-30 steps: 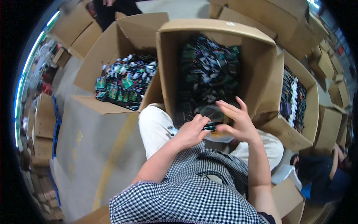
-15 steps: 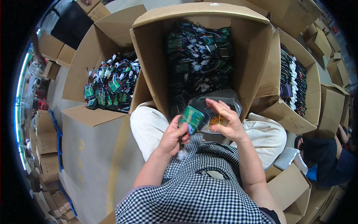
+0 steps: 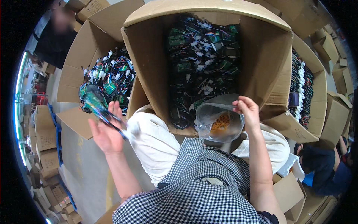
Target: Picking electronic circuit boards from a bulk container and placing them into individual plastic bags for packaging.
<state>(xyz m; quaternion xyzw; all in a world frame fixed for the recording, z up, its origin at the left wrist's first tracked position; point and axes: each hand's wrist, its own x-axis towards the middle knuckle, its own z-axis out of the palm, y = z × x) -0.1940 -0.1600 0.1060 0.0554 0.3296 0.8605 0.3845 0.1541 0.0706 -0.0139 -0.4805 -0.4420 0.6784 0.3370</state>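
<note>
My left hand (image 3: pixel 106 132) is out to the left with its palm up. A green circuit board with trailing wires (image 3: pixel 97 107) lies blurred over its spread fingers, beside the left cardboard box (image 3: pixel 80 56) full of similar boards. My right hand (image 3: pixel 247 110) pinches the rim of a clear plastic bag (image 3: pixel 218 121) that holds orange rubber bands. The bag sits on my lap, at the front of a large open cardboard box (image 3: pixel 149 63) full of green boards and wires.
A third open box (image 3: pixel 317 89) with dark wired parts stands on the right. More cardboard boxes ring the area. A person in dark clothes (image 3: pixel 56 37) stands at the top left, and another person (image 3: pixel 324 168) sits low on the right.
My left hand has swung from the lap out to the left with the green board. My right hand has stayed on the bag. The view has tilted a little lower.
</note>
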